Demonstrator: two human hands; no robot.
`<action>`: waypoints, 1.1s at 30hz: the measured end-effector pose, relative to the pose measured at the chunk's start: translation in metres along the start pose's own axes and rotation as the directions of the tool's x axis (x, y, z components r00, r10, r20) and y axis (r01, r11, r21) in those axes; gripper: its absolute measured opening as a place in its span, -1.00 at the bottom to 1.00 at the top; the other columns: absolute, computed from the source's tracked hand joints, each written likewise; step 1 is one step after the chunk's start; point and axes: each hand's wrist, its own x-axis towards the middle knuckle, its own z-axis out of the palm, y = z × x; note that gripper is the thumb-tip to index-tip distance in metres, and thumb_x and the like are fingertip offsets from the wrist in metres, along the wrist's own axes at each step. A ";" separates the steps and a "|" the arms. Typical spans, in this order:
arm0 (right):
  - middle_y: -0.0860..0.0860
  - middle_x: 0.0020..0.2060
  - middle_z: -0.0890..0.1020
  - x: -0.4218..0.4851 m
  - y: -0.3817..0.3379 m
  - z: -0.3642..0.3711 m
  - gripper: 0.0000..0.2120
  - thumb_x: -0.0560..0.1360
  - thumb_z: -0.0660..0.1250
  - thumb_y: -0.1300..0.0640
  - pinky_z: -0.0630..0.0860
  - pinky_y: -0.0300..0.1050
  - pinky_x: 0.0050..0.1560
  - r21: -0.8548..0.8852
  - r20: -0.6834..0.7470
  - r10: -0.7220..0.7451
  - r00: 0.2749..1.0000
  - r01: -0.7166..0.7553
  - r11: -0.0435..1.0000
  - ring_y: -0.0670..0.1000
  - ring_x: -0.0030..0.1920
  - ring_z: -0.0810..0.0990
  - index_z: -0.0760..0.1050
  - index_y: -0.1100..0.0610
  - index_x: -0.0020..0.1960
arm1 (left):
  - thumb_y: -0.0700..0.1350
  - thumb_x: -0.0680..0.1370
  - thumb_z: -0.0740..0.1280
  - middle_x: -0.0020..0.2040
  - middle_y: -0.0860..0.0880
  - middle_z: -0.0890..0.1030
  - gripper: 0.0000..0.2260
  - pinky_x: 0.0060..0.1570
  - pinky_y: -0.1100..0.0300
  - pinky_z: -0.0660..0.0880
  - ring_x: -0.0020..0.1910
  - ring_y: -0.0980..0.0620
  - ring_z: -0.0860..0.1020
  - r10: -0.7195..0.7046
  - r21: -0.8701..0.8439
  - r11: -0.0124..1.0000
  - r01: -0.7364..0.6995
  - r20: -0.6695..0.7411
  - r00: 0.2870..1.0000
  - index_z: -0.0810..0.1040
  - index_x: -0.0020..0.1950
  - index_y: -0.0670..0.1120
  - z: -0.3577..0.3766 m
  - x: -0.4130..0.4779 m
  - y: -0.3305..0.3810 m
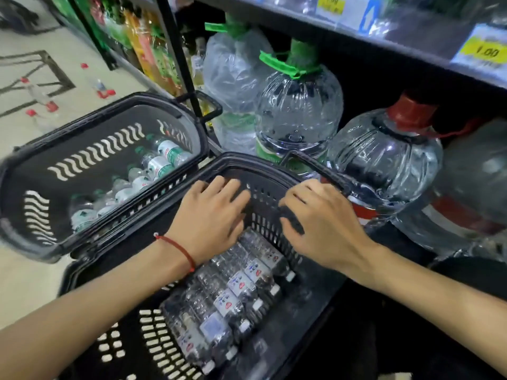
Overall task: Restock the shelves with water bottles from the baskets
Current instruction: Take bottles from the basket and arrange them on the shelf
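Note:
Two black plastic baskets stand on the floor in front of the shelves. The near basket (263, 165) holds a row of small water bottles (236, 294) with white caps and white labels, lying on their sides. My left hand (211, 218), with a red string on its wrist, hovers over the far end of that row, fingers spread and holding nothing. My right hand (315, 220) is beside it over the basket's far right wall, fingers apart and curled, also with nothing in it. The far basket (90, 116) on the left holds several small green-labelled bottles (162, 160).
Big water jugs fill the bottom shelf: two with green caps (299, 105) and one with a red cap (384, 157). An upper shelf edge (428, 42) carries yellow price tags. Loose bottles with red caps (41, 97) lie on the tiled floor at left. Juice bottles (145, 45) line the far shelves.

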 end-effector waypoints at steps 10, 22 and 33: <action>0.02 0.01 0.59 0.015 -0.018 0.080 -0.78 0.59 0.31 -0.04 0.42 0.04 0.01 -0.011 0.461 0.016 0.887 -0.013 1.000 0.13 0.12 0.53 0.52 0.11 0.08 | 0.06 0.56 0.26 0.15 -0.07 0.52 -0.65 -0.07 -0.05 0.42 0.05 -0.13 0.47 -0.133 -0.136 0.980 0.146 0.101 0.986 0.51 0.29 -0.06 0.082 -0.048 0.005; 0.22 0.42 0.49 0.036 0.003 0.261 -0.56 0.71 0.20 -0.01 0.47 -0.01 0.10 -0.143 0.906 0.265 0.330 -0.349 0.926 0.24 0.22 0.56 0.39 0.19 0.51 | -0.02 0.58 0.17 0.20 -0.13 0.57 -0.64 -0.13 -0.02 0.43 0.03 -0.17 0.53 -0.107 -0.233 0.963 0.136 0.135 0.985 0.50 0.32 -0.09 0.151 -0.066 0.015; 0.17 0.39 0.54 0.017 0.016 0.276 -0.27 0.53 0.50 -0.13 0.54 -0.06 0.31 -0.161 0.934 0.285 0.216 -0.458 0.874 0.16 0.34 0.56 0.37 0.30 0.50 | -0.02 0.58 0.24 0.22 -0.08 0.56 -0.68 -0.05 -0.04 0.48 0.10 -0.14 0.54 -0.091 -0.269 0.953 0.136 0.175 0.980 0.54 0.31 -0.05 0.166 -0.063 0.024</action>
